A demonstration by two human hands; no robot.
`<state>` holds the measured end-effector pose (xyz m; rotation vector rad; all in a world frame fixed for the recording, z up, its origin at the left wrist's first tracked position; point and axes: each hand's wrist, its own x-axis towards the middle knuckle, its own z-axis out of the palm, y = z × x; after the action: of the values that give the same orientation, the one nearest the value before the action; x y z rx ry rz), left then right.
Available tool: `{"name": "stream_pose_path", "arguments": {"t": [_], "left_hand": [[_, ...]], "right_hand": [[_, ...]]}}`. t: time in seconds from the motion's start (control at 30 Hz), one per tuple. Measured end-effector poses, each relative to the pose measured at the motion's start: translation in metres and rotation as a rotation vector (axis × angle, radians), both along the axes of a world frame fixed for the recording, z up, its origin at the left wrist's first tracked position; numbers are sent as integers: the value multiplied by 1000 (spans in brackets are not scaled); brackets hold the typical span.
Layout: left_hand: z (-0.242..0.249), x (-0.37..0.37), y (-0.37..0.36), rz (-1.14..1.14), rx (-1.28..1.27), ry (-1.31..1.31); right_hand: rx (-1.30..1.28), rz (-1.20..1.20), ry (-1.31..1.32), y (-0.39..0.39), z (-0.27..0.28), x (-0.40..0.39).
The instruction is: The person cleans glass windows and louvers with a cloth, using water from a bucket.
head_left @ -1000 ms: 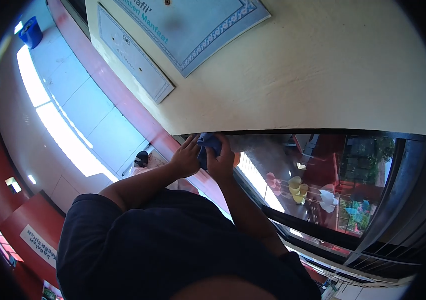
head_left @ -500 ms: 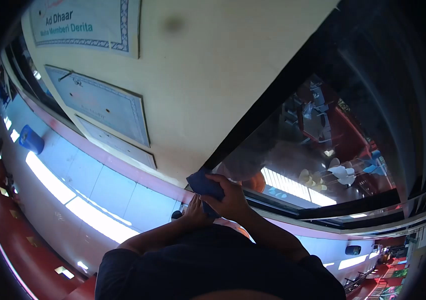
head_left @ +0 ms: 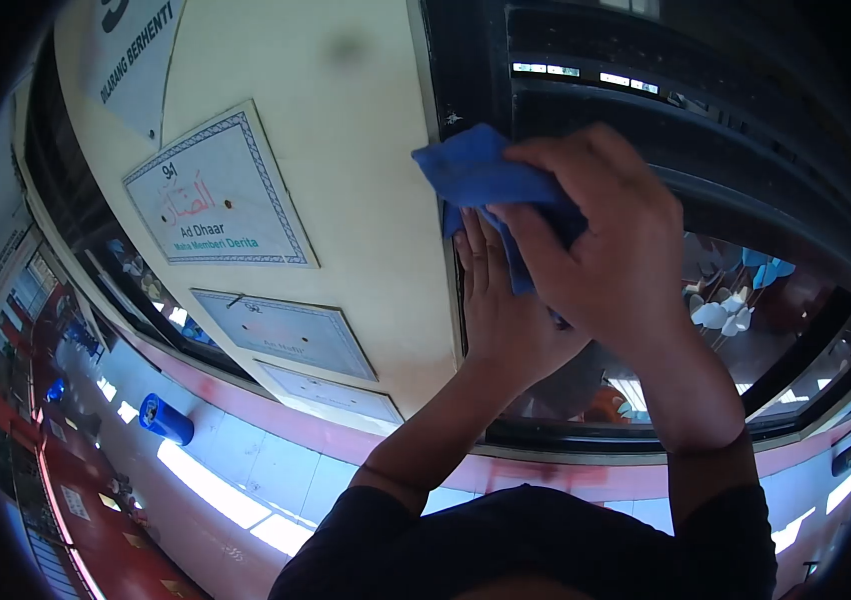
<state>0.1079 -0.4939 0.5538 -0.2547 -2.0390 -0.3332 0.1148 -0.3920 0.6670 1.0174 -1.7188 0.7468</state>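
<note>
A blue cloth [head_left: 486,170] lies against the dark window frame [head_left: 466,80], beside the cream wall. My right hand [head_left: 606,220] grips the cloth between thumb and fingers, with part of it hanging down behind. Lower and to the left, my left hand [head_left: 496,310] has its fingers pointing up along the frame, their tips at the lower fold of the cloth. Its palm seems to rest on the frame, and the right hand partly overlaps it near the wrist.
Framed signs [head_left: 226,205] hang on the cream wall [head_left: 356,150] to the left. Window glass with a reflection of white and blue flower shapes [head_left: 726,310] is at the right. A blue bin [head_left: 166,420] stands on the tiled floor, lower left.
Both hands and the blue cloth have moved up along the window frame, with the arms now stretched out. The view has shifted, showing more of the wall signs and the upper window.
</note>
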Motion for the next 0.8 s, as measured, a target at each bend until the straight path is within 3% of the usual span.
{"name": "stream_pose_path", "arguments": {"t": [0.07, 0.13, 0.27, 0.47, 0.5, 0.6, 0.7, 0.8], "left_hand": [[48, -3, -2, -21, 71, 138], [65, -10, -2, -11, 88, 180], [62, -22, -1, 37, 38, 105], [24, 1, 7, -159, 110, -73], [31, 4, 6, -160, 104, -40], [80, 10, -1, -58, 11, 141], [124, -9, -3, -47, 87, 357], [122, -30, 1, 39, 31, 302]], "right_hand": [[-75, -24, 246, -1, 36, -14], [-152, 6, 500, -9, 64, -30], [134, -252, 70, -23, 50, -22], [336, -126, -33, -8, 27, 3], [360, -137, -39, -7, 32, 9], [50, -45, 309, -16, 73, 0], [153, -219, 155, -20, 119, 32], [262, -338, 2, -31, 132, 17]]}}
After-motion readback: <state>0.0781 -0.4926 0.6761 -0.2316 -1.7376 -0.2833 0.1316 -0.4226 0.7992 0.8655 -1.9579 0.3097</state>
